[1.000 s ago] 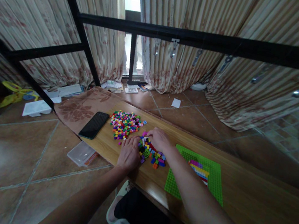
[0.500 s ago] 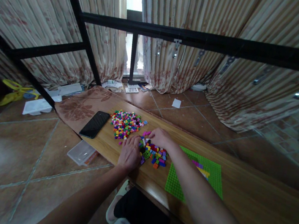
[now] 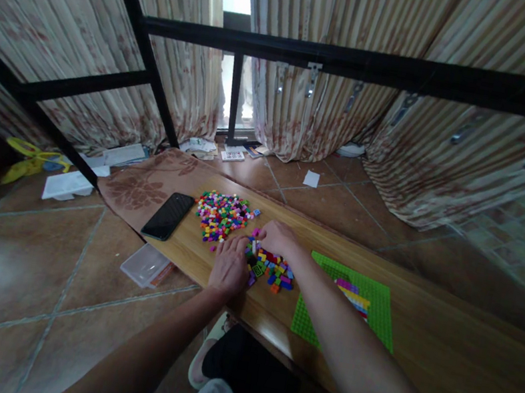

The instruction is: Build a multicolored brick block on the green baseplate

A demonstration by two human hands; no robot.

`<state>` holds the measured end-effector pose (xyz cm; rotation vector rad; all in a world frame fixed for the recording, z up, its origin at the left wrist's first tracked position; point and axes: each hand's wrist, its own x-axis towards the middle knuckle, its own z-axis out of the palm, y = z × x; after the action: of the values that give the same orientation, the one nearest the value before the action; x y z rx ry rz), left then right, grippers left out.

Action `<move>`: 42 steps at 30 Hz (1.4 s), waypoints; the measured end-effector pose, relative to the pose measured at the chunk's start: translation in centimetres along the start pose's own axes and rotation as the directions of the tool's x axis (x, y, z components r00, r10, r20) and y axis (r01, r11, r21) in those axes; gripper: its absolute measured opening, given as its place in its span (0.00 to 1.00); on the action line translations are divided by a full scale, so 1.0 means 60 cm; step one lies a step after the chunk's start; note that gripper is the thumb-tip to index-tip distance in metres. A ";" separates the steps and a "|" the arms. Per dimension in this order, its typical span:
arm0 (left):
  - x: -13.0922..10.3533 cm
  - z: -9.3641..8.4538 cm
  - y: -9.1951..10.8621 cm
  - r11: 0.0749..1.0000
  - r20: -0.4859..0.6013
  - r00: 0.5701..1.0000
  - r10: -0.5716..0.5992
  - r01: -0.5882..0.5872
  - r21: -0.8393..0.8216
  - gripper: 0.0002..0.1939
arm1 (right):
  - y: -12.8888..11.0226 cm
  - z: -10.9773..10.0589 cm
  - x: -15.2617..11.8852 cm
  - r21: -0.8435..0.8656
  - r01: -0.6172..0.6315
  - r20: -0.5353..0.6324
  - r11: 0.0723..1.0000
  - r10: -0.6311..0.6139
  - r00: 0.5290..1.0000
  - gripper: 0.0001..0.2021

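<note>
Small toy building bricks lie in two groups on the wooden bench. My left hand (image 3: 230,267) rests on the wood at the near-left edge of the right-hand brick pile (image 3: 275,268), its fingers stretched forward and a little apart. Over the far side of that pile is my right hand (image 3: 279,237), fingers curled down together; whatever is between the fingertips is hidden. A pink brick (image 3: 257,231) lies right beside them. Past my left fingertips spreads the larger multicoloured pile (image 3: 221,215). Under my right forearm sits a green baseplate (image 3: 378,305) with purple, yellow and other rows of bricks (image 3: 354,297), partly covered.
A black phone (image 3: 167,216) lies left of the larger pile, near a brown patterned cloth (image 3: 143,179). On the tiled floor below is a clear plastic box (image 3: 144,265). A black metal frame (image 3: 367,62) and striped curtains (image 3: 307,116) stand behind the bench.
My right hand has shifted slightly left and toward me over the far edge of the pile. My left hand stays almost still. The view has tilted slightly.
</note>
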<state>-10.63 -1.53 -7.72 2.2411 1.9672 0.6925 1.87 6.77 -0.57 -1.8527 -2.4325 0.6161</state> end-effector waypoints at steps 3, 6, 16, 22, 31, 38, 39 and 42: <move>0.000 0.000 0.000 1.000 0.003 1.000 0.000 0.000 0.007 0.21 | -0.004 -0.002 -0.001 -0.024 -0.053 0.017 0.998 0.053 0.998 0.10; 0.000 -0.002 0.001 1.000 0.001 1.000 0.002 -0.002 0.009 0.20 | -0.012 0.003 -0.001 -0.035 -0.099 0.007 0.994 0.099 0.995 0.12; 0.002 -0.001 0.002 1.000 -0.010 1.000 -0.011 0.011 0.016 0.19 | -0.017 -0.002 -0.023 0.069 -0.099 -0.110 0.993 0.106 0.988 0.09; 0.003 -0.002 0.002 1.000 -0.012 1.000 -0.021 0.021 0.009 0.18 | 0.046 -0.060 -0.099 0.413 0.153 -0.468 0.898 0.065 0.881 0.08; 0.008 0.001 -0.004 0.998 -0.051 0.998 0.027 -0.024 0.054 0.16 | 0.208 0.022 -0.315 0.777 0.129 -0.497 0.616 0.475 0.726 0.15; 0.013 0.003 -0.009 0.995 -0.072 0.996 0.058 -0.052 0.082 0.17 | 0.249 0.072 -0.376 0.798 -0.018 -0.439 0.603 0.601 0.668 0.19; 0.013 0.003 -0.009 0.995 -0.073 0.995 0.062 -0.057 0.081 0.18 | 0.244 0.073 -0.374 0.793 -0.023 -0.446 0.609 0.604 0.660 0.19; 0.014 0.002 -0.009 0.995 -0.075 0.995 0.071 -0.065 0.073 0.18 | 0.222 0.070 -0.360 0.760 -0.047 -0.474 0.648 0.603 0.642 0.19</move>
<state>-11.04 -0.62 -7.80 2.3666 1.9875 0.7396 19.42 -11.67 -4.01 -1.7400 -1.0979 0.5657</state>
